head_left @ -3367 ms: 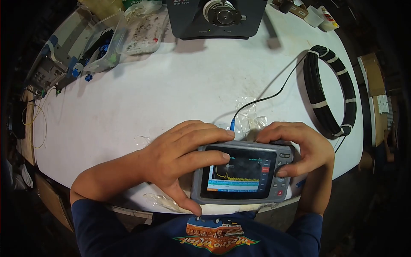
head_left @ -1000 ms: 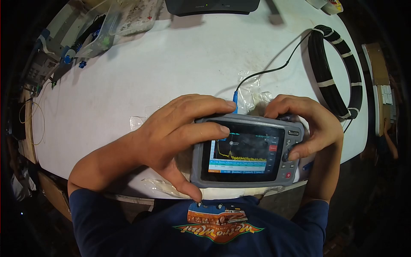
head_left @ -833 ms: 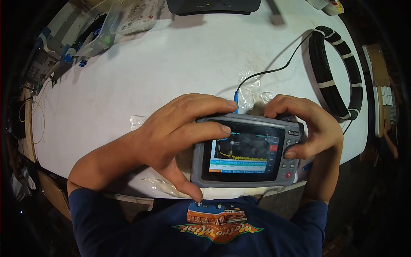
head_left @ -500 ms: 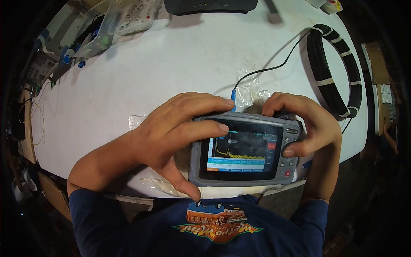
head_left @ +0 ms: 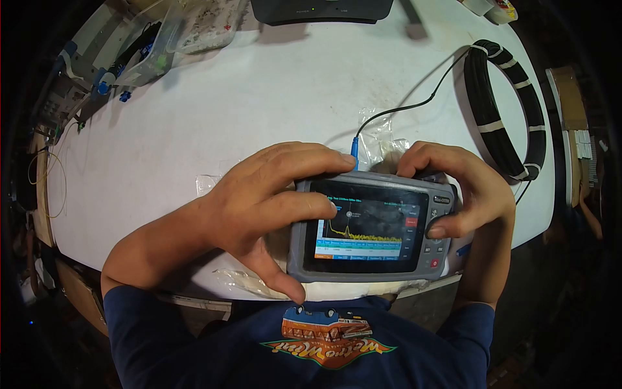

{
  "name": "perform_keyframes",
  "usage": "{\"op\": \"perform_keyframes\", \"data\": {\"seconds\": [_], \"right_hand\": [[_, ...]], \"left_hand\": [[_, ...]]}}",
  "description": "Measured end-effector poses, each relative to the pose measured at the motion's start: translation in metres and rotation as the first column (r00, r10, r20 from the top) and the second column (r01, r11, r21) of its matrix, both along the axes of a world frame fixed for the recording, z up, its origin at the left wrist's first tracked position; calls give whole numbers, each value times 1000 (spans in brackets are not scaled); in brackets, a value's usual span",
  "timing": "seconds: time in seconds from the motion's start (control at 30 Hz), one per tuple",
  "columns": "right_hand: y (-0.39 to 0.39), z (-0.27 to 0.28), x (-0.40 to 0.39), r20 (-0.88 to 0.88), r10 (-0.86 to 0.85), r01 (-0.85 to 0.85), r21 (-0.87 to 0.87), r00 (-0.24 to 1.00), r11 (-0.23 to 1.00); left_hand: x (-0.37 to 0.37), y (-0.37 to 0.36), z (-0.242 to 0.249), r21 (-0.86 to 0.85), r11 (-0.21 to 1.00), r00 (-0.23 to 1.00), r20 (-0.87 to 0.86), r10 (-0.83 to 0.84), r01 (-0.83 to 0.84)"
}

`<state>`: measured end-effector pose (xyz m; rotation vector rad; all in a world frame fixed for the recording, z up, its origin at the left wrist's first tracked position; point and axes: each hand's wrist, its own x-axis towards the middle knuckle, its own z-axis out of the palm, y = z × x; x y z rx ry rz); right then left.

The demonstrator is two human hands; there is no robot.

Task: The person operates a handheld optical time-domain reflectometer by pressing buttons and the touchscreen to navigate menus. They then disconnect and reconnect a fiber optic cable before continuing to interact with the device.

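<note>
A grey handheld OTDR [head_left: 369, 272] is in front of me, its lit screen showing a yellow trace with a peak above a table of readings. My right hand [head_left: 463, 188] wraps around its right end, fingers over the top edge and thumb on the buttons. Around the left end, my left hand [head_left: 259, 201] is spread. Its index fingertip is at the upper left of the screen, another finger lies by the blue connector [head_left: 355, 152] at the top edge, and the thumb points past the lower left corner. A black cable [head_left: 405, 106] runs from the connector.
The cable leads to a black cable coil [head_left: 495, 117] bound with white ties on the right of the white table [head_left: 259, 91]. A black box [head_left: 321, 10] with a green light stands at the back. Clear plastic containers [head_left: 204, 29] are at the back left.
My left index finger has shifted slightly left and down on the screen. The right hand keeps its grip, and the whole view has moved a little.
</note>
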<state>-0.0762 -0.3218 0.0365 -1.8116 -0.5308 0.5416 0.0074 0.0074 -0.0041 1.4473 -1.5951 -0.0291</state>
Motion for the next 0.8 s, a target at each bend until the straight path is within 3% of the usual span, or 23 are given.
{"op": "perform_keyframes", "data": {"seconds": [0.4, 0.6, 0.8], "right_hand": [[-1, -1, 0, 17, 13, -13, -13, 1000, 1000], [-3, -2, 0, -6, 12, -12, -15, 1000, 1000], [-3, -2, 0, -7, 17, -17, -27, 1000, 999]], "left_hand": [[-3, 1, -2, -2, 1000, 999, -50, 7, -7], [1, 1, 4, 41, 999, 999, 24, -22, 21], [-2, 0, -2, -19, 1000, 999, -49, -14, 13]]}}
